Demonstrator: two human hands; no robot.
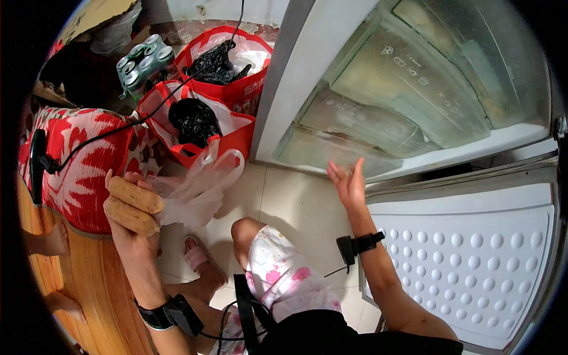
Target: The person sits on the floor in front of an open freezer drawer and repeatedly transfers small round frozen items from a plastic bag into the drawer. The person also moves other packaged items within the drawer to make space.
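Observation:
In my left hand (137,244) I hold two thick, light-brown sausage-shaped pieces (135,195), side by side across the palm. A thin translucent plastic bag (195,191) hangs right behind that hand; whether my fingers also grip it I cannot tell. My right hand (349,184) holds nothing, its fingers spread, in front of the lowest frosted clear drawer (337,151) of a freezer. Above it sit several more frosted drawers (408,80), their fronts closed, with blurred contents. The freezer door (470,266) stands wide on the right, its white inner panel covered in round bumps.
Two red shopping bags (239,137) with black plastic bags inside stand left of the freezer. Behind them is a pack of cans (144,60). A black cable (146,117) crosses to a red patterned cushion (88,164). Another person's bare feet (64,306) rest on wooden boards (97,284).

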